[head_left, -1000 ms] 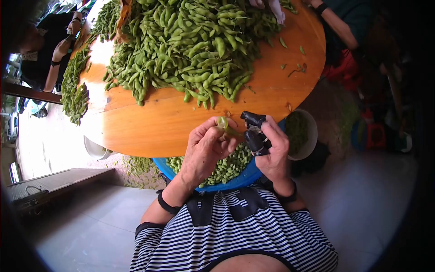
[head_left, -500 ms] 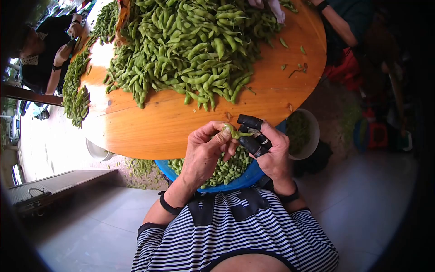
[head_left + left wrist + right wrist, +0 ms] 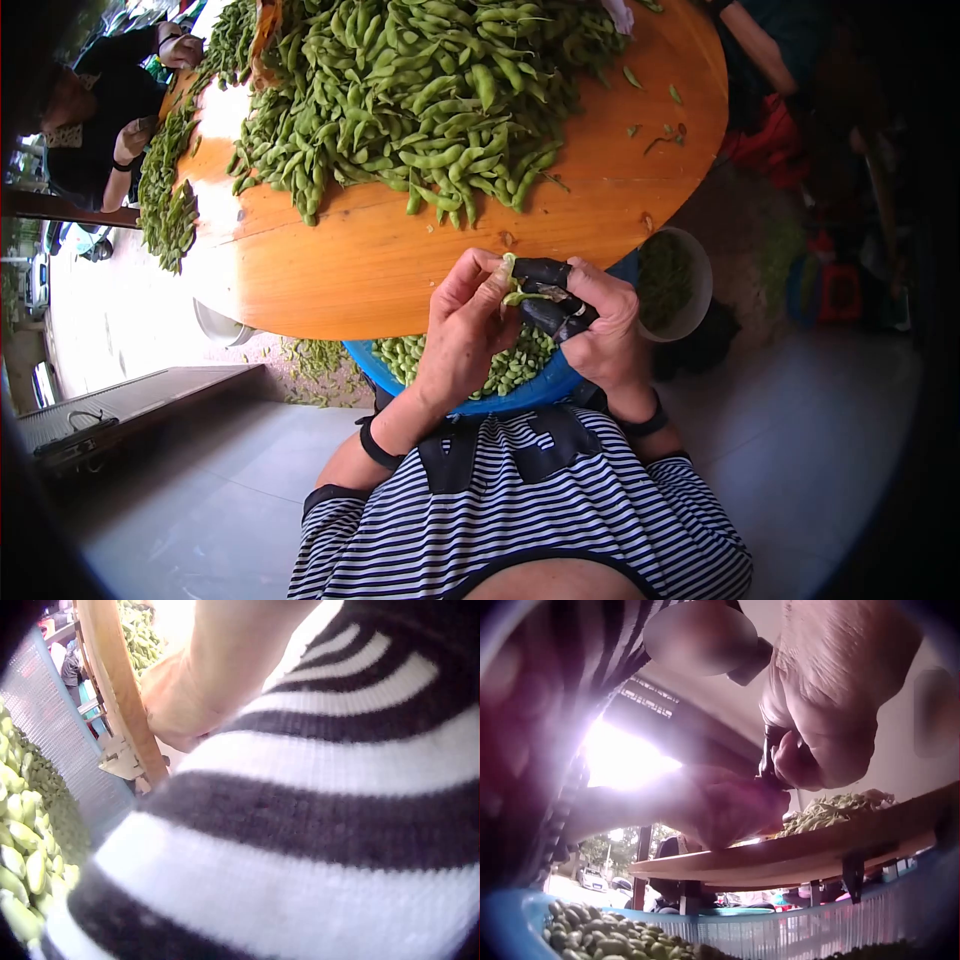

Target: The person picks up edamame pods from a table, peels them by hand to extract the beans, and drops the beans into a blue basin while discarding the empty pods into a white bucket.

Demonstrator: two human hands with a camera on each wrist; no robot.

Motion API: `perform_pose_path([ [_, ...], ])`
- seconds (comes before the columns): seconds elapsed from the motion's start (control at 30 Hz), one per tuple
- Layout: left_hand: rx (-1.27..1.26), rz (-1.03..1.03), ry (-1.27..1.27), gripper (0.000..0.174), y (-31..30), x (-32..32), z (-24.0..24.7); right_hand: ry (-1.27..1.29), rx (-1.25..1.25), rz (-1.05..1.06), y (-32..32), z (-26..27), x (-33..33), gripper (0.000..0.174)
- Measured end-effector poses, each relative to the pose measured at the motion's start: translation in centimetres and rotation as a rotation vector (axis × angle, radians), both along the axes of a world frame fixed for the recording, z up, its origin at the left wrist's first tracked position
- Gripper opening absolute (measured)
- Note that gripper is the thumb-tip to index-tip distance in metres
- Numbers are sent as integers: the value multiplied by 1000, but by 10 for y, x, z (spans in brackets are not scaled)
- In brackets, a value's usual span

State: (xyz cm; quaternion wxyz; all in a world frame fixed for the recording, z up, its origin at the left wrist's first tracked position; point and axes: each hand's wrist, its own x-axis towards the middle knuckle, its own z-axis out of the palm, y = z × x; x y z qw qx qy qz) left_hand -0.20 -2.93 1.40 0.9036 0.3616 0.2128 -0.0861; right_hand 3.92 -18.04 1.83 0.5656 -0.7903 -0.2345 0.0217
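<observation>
In the head view, my left hand (image 3: pixel 462 325) pinches a green soybean pod (image 3: pixel 520 297) between thumb and forefinger. The right hand (image 3: pixel 608 315), its fingers curled, grips the pod's other end; black covers (image 3: pixel 545 272) sheathe some of its fingertips. Both hands meet over a blue basin (image 3: pixel 362 368), just off the table's near edge. Shelled green beans (image 3: pixel 402 360) fill the part of the basin that shows. From below, the right wrist view has the right hand (image 3: pixel 825 712) against the left hand (image 3: pixel 724 806), the pod hidden between them.
A large heap of soybean pods (image 3: pixel 400 120) covers the back of the wooden table (image 3: pixel 330 285). A white bucket (image 3: pixel 700 290) with green pods stands at right, another pale bucket (image 3: pixel 215 325) at left. Across the table at left, another person's hand (image 3: pixel 133 140) shows.
The pod has turned between my hands, and the right hand's covered fingertips have come in closer against the left thumb. The other person's hands at left have moved apart.
</observation>
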Motion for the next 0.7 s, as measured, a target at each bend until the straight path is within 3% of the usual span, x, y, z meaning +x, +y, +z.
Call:
perform_pose_path([
  [0.13, 87, 53, -129, 11, -13, -4, -9, -184, -39, -157, 7, -9, -7, 33],
  [0.2, 105, -39, -114, 8, -13, -5, -6, -184, -68, -186, 6, -10, -7, 38],
  [0.27, -37, -61, -101, 10, -14, -3, -5, -107, 19, -189, 6, -3, -4, 40],
  [0.3, -36, -61, -103, 10, -11, -3, -5, 150, 76, -174, -1, -3, -4, 38],
  [0.4, 382, -506, -280, 13, 17, -6, -3, 381, 151, -304, -37, 7, 1, 35],
  [0.47, 781, -689, -803, 18, 35, 2, 7, 426, 265, -527, -73, 16, 5, 33],
  [0.53, 922, -592, -792, 23, 49, 5, 17, 161, -102, -485, -147, -2, 10, 35],
  [0.57, 1074, -498, -657, 25, 56, 9, 20, 133, -291, -447, -146, 16, 16, 38],
  [0.6, 1217, -400, -519, 28, 61, 16, 22, 209, -543, -538, -154, 25, 14, 36],
  [0.67, 1783, -50, -643, 30, 71, 41, 4, 221, -607, -664, -154, 26, 12, 33],
  [0.7, 1866, -49, -696, 25, 79, 52, -3, 213, -603, -663, -153, 22, 11, 33],
])
